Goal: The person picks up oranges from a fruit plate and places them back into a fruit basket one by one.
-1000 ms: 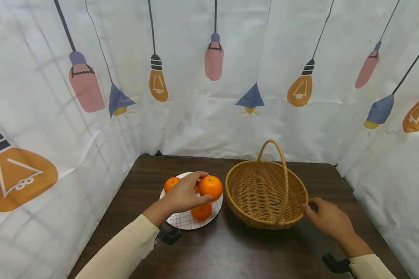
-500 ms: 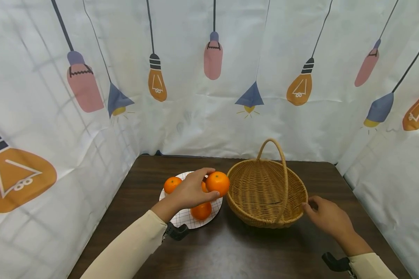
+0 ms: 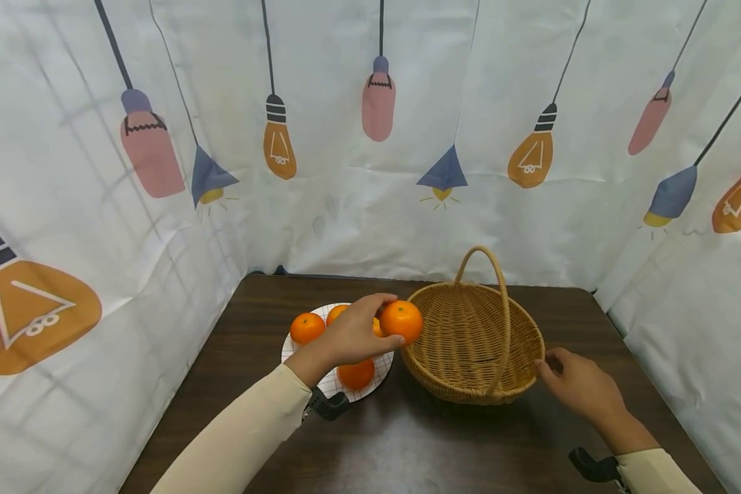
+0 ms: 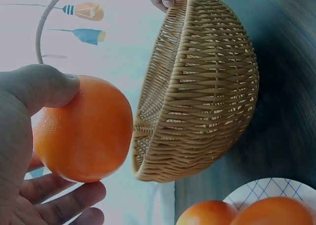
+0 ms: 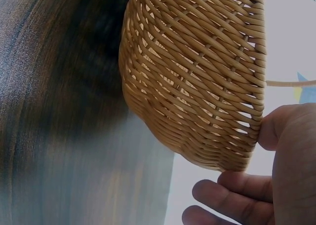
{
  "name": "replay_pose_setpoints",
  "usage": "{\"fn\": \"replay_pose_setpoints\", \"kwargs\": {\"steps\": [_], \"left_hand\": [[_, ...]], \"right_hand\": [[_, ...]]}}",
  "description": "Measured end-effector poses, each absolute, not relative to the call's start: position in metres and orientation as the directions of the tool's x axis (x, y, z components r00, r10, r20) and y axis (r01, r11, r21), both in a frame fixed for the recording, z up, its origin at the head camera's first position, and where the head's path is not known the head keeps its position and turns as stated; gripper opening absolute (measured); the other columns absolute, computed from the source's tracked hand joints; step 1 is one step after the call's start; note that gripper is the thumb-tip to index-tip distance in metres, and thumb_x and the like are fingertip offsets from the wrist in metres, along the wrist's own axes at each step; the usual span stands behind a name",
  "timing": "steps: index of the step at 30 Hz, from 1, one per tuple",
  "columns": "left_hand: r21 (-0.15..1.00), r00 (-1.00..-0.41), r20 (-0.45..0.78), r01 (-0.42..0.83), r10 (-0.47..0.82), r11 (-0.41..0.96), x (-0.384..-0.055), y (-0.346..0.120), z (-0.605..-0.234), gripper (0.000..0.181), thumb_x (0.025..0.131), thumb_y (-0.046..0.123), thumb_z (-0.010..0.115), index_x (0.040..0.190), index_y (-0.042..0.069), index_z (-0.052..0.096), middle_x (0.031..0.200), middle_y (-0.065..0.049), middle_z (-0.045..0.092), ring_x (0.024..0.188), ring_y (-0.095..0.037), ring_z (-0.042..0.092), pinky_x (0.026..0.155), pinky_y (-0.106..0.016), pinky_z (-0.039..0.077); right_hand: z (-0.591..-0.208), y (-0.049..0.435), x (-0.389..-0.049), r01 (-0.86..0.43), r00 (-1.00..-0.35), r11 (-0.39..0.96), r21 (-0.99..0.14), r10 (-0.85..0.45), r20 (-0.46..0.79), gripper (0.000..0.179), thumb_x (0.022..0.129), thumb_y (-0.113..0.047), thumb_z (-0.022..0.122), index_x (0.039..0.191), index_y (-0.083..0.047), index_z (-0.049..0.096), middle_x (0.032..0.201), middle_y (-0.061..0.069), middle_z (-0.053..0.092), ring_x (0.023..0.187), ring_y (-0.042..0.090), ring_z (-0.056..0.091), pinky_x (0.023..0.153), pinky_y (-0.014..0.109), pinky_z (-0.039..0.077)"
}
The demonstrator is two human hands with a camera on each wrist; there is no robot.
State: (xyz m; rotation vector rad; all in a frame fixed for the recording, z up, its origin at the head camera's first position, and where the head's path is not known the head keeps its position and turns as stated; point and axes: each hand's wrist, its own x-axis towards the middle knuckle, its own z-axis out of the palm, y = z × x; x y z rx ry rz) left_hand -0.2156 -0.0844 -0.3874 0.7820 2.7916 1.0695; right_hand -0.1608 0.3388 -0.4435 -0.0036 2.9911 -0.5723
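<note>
we see the left hand (image 3: 357, 335) grasping an orange (image 3: 403, 321) near the wicker basket (image 3: 453, 343); right hand (image 3: 583, 387) pinching the basket's edge. other oranges (image 3: 355, 374) on checked plate (image 3: 381, 372).

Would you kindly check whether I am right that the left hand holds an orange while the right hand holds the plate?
Not quite: the right hand holds the basket, not the plate, as the right wrist view shows. The left hand does hold an orange.
</note>
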Motion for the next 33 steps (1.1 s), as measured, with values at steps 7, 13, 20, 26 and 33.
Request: {"fn": "replay_pose_setpoints", "kwargs": {"steps": [7,13,20,26,33], "left_hand": [[0.659,-0.868,0.106,0.427,0.486,0.619,-0.217,-0.077,-0.39,0.079,0.088,0.046,0.078,0.153,0.015,0.044,0.142,-0.002,0.053,0.115,-0.018,0.057,0.093,-0.041,0.05],[0.665,-0.855,0.118,0.445,0.504,0.6,-0.218,-0.068,-0.39,0.079,0.088,0.044,0.078,0.152,0.012,0.045,0.147,-0.004,0.051,0.116,-0.019,0.057,0.094,-0.041,0.05],[0.64,-0.856,0.099,0.445,0.508,0.626,-0.219,-0.057,-0.391,0.08,0.088,0.044,0.078,0.153,0.013,0.044,0.151,-0.005,0.048,0.127,-0.022,0.054,0.101,-0.043,0.048],[0.605,-0.849,0.093,0.463,0.52,0.648,-0.22,-0.047,-0.395,0.077,0.088,0.045,0.078,0.152,0.015,0.046,0.15,-0.004,0.049,0.126,-0.021,0.055,0.1,-0.042,0.048],[0.551,-0.812,0.131,0.536,0.568,0.64,-0.222,-0.035,-0.403,0.076,0.088,0.042,0.078,0.151,0.013,0.047,0.146,-0.003,0.053,0.124,-0.019,0.056,0.101,-0.038,0.048]], "right_hand": [[-0.443,0.339,-0.161,0.013,-0.995,0.932,-0.362,-0.023,-0.094,0.067,0.103,-0.056,0.05,0.134,0.002,0.059,0.114,0.019,0.07,0.086,0.027,0.069,0.062,0.048,0.054],[-0.445,0.339,-0.161,0.011,-0.995,0.932,-0.362,-0.025,-0.094,0.068,0.103,-0.056,0.05,0.134,0.003,0.059,0.112,0.018,0.07,0.086,0.027,0.069,0.061,0.049,0.054],[-0.446,0.34,-0.161,0.01,-0.996,0.932,-0.363,-0.024,-0.089,0.07,0.103,-0.058,0.048,0.134,0.003,0.059,0.112,0.018,0.07,0.085,0.027,0.069,0.061,0.049,0.054],[-0.445,0.34,-0.16,0.004,-0.996,0.932,-0.363,-0.029,-0.084,0.068,0.103,-0.057,0.049,0.133,0.003,0.06,0.112,0.018,0.07,0.088,0.029,0.069,0.063,0.049,0.054],[-0.445,0.339,-0.161,0.014,-0.995,0.932,-0.363,-0.022,-0.093,0.067,0.103,-0.056,0.049,0.133,0.002,0.06,0.111,0.018,0.07,0.088,0.029,0.068,0.063,0.05,0.054]]}}
